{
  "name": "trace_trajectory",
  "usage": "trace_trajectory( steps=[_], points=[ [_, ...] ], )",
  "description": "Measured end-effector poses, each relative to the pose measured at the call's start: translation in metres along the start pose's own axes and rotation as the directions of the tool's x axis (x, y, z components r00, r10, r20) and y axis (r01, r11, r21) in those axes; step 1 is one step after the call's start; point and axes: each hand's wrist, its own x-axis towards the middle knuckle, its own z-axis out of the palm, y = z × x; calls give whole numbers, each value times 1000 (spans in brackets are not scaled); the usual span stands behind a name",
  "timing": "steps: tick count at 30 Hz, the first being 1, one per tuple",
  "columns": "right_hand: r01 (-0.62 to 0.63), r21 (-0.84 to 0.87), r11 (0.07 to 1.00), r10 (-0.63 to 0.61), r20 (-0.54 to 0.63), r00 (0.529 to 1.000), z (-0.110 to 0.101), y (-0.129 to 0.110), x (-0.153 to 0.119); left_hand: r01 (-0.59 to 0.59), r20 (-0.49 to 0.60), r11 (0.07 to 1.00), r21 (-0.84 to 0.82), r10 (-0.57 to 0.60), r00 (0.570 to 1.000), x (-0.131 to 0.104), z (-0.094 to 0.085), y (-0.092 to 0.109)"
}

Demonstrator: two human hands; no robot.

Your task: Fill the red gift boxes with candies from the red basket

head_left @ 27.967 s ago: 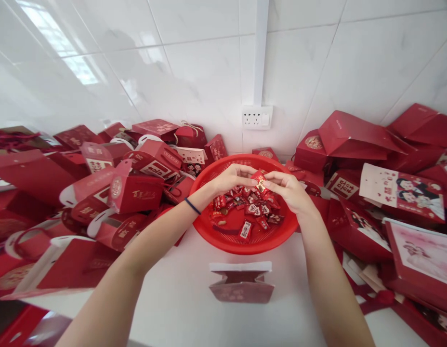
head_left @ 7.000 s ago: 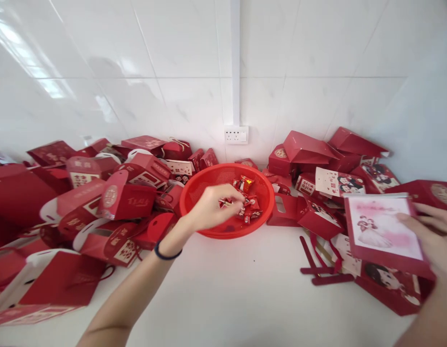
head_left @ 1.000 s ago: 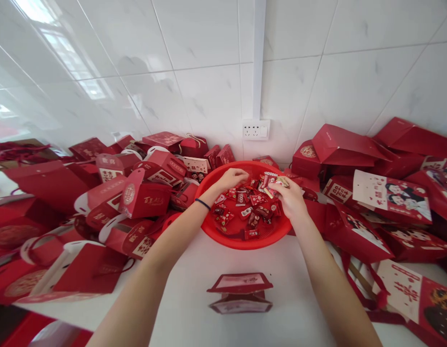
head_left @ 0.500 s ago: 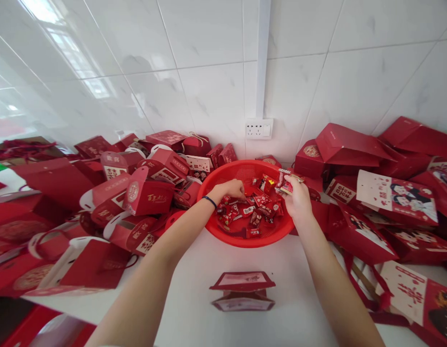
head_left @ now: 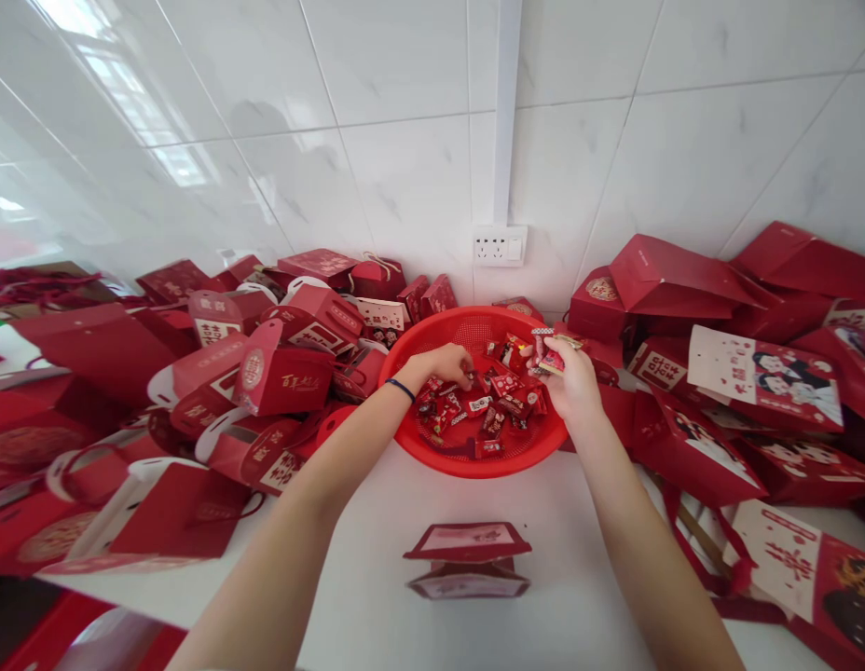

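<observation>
A round red plastic basket (head_left: 474, 463) holds loose wrapped candies (head_left: 493, 421). My left hand (head_left: 446, 363) is inside it at the left, fingers pinched together at the candies; what is between the fingertips is too small to make out. Over the basket's right rim, my right hand (head_left: 570, 371) is closed around several wrapped candies (head_left: 548, 354), their red and pale wrappers showing past the fingers. In front of the basket a small red paper gift box (head_left: 467, 540) stands on the white table (head_left: 363, 559) with its top open toward me.
Red gift boxes (head_left: 285, 380) are heaped along the left. More red boxes and printed bags (head_left: 764, 377) pile up on the right. Behind the basket rises a white tiled wall with a power socket (head_left: 499, 246).
My left hand has lifted slightly from the candies, its fingers drawn together. My right hand keeps its candies and has turned a little. The view has shifted slightly.
</observation>
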Motion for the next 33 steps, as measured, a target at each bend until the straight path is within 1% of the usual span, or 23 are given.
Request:
trace_trajectory(
  steps=[3, 5, 6, 7, 9, 11, 13, 14, 16, 19, 21, 23, 27, 30, 33],
  points=[
    [-19, -1, 1000, 19, 10, 1000, 1, -1, 0, -55, -60, 995, -87, 50, 997, -4, -8, 1],
    [-30, -6, 1000, 31, 21, 999, 2, -1, 0, -110, -85, 970, -219, 93, 992, -7, -12, 3],
    [-36, -10, 999, 37, 29, 999, 2, 0, 0, -140, -96, 940, -311, 116, 989, -8, -13, 4],
    [-42, -15, 999, 43, 37, 998, 2, 0, 0, -171, -113, 895, -412, 136, 984, -9, -14, 6],
    [-58, -25, 998, 60, 52, 997, 3, 1, -1, -219, -157, 775, -593, 156, 975, -10, -14, 10],
    [-79, -36, 996, 81, 66, 995, 4, 2, -1, -245, -194, 652, -718, 150, 969, -11, -12, 14],
    [-100, -49, 994, 104, 76, 992, 5, 3, -1, -256, -211, 533, -806, 146, 967, -12, -10, 19],
    [-108, -57, 993, 113, 79, 990, 5, 4, -1, -256, -208, 488, -834, 151, 966, -13, -8, 22],
    [-117, -72, 991, 122, 77, 989, 5, 5, -1, -249, -186, 443, -861, 182, 966, -14, -5, 28],
    [-110, -94, 989, 117, 67, 991, 4, 8, -1, -230, -132, 449, -863, 239, 962, -16, 0, 37],
    [-97, -108, 989, 104, 62, 993, 3, 9, -1, -229, -122, 464, -856, 249, 961, -18, 2, 44],
    [-86, -126, 988, 95, 63, 993, 3, 9, -1, -249, -138, 500, -829, 248, 959, -21, 3, 49],
    [-79, -166, 983, 94, 83, 992, 4, 8, -3, -333, -193, 612, -717, 283, 939, -27, 1, 57],
    [-64, -196, 978, 84, 94, 992, 2, 9, -3, -373, -218, 640, -672, 310, 925, -28, 1, 57],
    [-37, -226, 973, 60, 99, 993, 1, 10, -2, -394, -230, 655, -644, 326, 917, -27, 2, 53]
  ],
)
